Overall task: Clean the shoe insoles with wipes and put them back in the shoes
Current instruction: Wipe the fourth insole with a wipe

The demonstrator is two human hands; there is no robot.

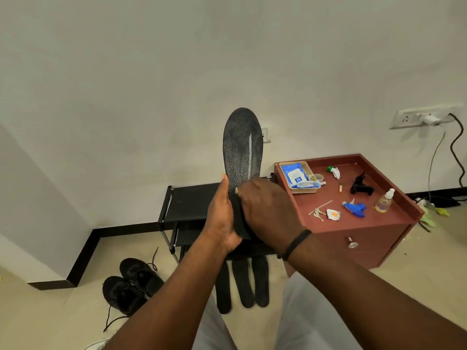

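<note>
The left hand [222, 218] grips the heel end of a dark insole [242, 157] and holds it upright, toe end up, in front of the white wall [126, 72]; its thumb lies along the insole's left edge and its fingers curl round behind. The right hand [267, 208] lies across the insole's lower half with its back to the camera; its fingers are bent onto the surface, but whether they hold a wipe I cannot tell, since only a small pale speck shows at the fingertips. Three more insoles [243, 284] lie side by side on the floor [50, 319] near the person's knees, partly behind the forearms. Left of them stands a pair of black shoes [131, 286] with loose laces. A black rack [187, 205] stands against the wall. To the right, a red cabinet [379, 231] carries a tray [307, 190] with a blue wipes pack [293, 174], keys [318, 213], a blue spray head [355, 208] and a small bottle [384, 201]
</note>
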